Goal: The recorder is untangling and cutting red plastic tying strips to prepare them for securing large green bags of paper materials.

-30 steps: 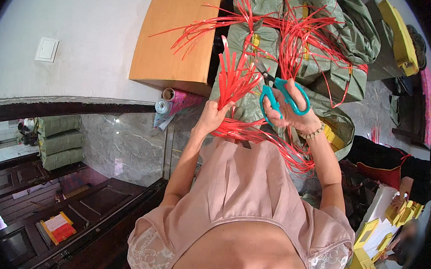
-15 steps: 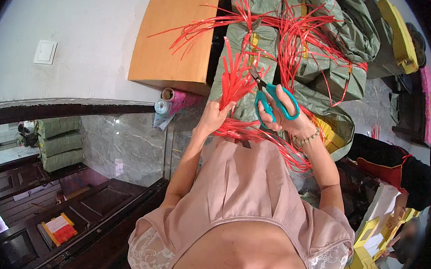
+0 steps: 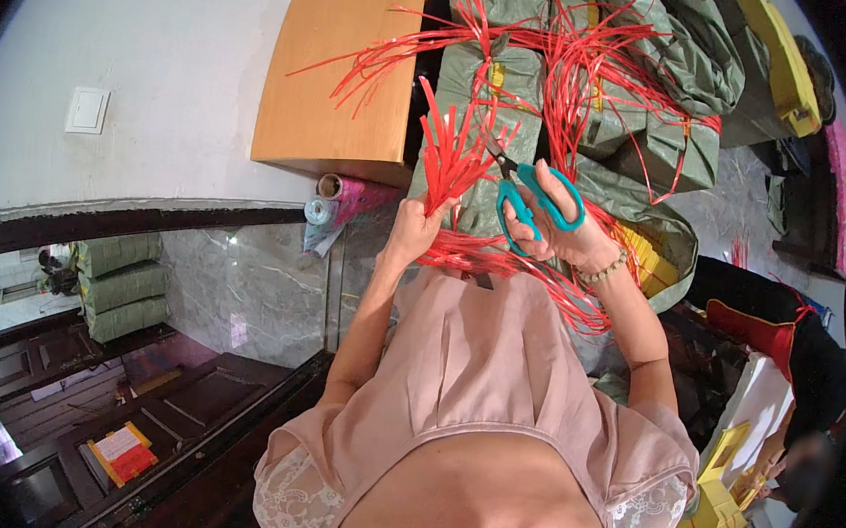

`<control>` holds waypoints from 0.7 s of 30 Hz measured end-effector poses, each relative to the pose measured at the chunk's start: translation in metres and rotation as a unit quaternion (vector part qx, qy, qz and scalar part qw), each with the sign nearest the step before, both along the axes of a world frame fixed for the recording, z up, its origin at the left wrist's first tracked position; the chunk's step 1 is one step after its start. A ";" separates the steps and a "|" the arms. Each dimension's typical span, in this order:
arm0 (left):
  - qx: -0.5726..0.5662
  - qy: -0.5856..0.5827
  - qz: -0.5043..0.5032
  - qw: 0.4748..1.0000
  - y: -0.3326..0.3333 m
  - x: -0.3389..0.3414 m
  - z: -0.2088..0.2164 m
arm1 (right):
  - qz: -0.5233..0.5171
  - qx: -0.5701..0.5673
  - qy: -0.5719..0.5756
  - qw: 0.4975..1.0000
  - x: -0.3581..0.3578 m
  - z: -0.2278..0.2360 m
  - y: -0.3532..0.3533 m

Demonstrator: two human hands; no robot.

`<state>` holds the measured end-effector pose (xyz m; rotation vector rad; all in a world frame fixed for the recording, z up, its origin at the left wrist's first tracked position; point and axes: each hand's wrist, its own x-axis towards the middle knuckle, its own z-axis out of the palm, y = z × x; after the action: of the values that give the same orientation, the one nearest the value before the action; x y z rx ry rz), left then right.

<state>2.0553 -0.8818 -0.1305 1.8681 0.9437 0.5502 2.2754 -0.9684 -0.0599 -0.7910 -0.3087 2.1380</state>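
My left hand (image 3: 413, 226) is closed round the lower part of a bundle of red plastic strips (image 3: 453, 158), whose loose ends fan upward. In my right hand (image 3: 565, 220) are scissors (image 3: 508, 168) with teal handles, fingers and thumb through the loops. Their dark blades are parted slightly and point up and left, close to the right side of the fanned ends. I cannot tell whether a blade touches a strip. More red strips (image 3: 502, 257) lie below both hands, in front of my body.
Grey-green woven sacks (image 3: 637, 151) lie ahead, with tangled red strips (image 3: 577, 88) across them. A wooden cabinet (image 3: 343, 72) stands at the far left, with plastic rolls (image 3: 327, 198) below it. Yellow cartons (image 3: 710, 515) and a partly visible person (image 3: 807, 458) are at the lower right.
My left hand and the bundle have moved slightly left. The scissors have followed a little to the left, still close to the fanned strip ends.
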 end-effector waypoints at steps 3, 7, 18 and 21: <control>0.029 -0.013 -0.012 0.999 0.000 0.001 -0.002 | 0.010 -0.019 0.012 1.000 0.001 -0.002 0.003; 0.030 -0.025 -0.028 0.999 -0.002 0.002 -0.003 | 0.012 -0.010 -0.002 1.000 0.003 -0.006 0.007; 0.022 -0.063 0.019 0.998 0.002 -0.001 -0.004 | -0.057 0.066 -0.076 0.993 0.008 -0.001 -0.003; 0.019 -0.071 0.049 0.996 0.002 0.000 -0.004 | -0.046 0.077 -0.054 0.994 0.005 0.006 -0.009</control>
<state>2.0555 -0.8796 -0.1349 1.7963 0.9392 0.7549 2.2807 -0.9771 -0.0543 -0.8172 -0.4802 1.9635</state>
